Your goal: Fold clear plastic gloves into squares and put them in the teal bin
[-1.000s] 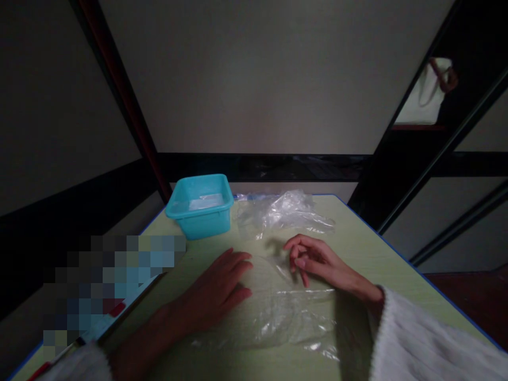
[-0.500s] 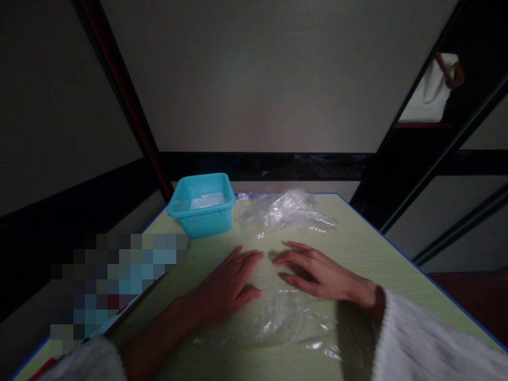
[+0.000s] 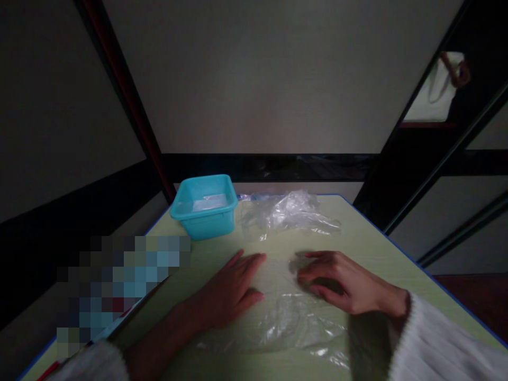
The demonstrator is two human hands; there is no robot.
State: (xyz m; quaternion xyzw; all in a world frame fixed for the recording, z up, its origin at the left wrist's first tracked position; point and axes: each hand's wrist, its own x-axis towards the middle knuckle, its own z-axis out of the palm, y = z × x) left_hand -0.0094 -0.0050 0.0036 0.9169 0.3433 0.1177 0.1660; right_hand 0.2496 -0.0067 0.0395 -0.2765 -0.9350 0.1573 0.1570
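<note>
A clear plastic bag (image 3: 286,320) lies spread and wrinkled on the table in front of me. My left hand (image 3: 236,288) rests on the bag's left side, fingers stretched out and thumb apart, holding nothing. At the right part of the bag is my right hand (image 3: 337,280), its fingers bent downward and the thumb separate from them. The fingertips are close to the film; whether they touch it is hard to make out. A second crumpled clear plastic bag (image 3: 291,211) lies beyond both hands.
A turquoise plastic basket (image 3: 204,225) stands at the back left of the pale green table (image 3: 381,264), with a whitish flat item inside. Along the left edge is a blurred-out object (image 3: 130,286). Wardrobe panels (image 3: 270,79) rise behind the table, and a white bag (image 3: 434,95) sits on a shelf at right.
My right hand has moved to the right, away from my left, and its fingers are more bent. My left hand stays nearly in place.
</note>
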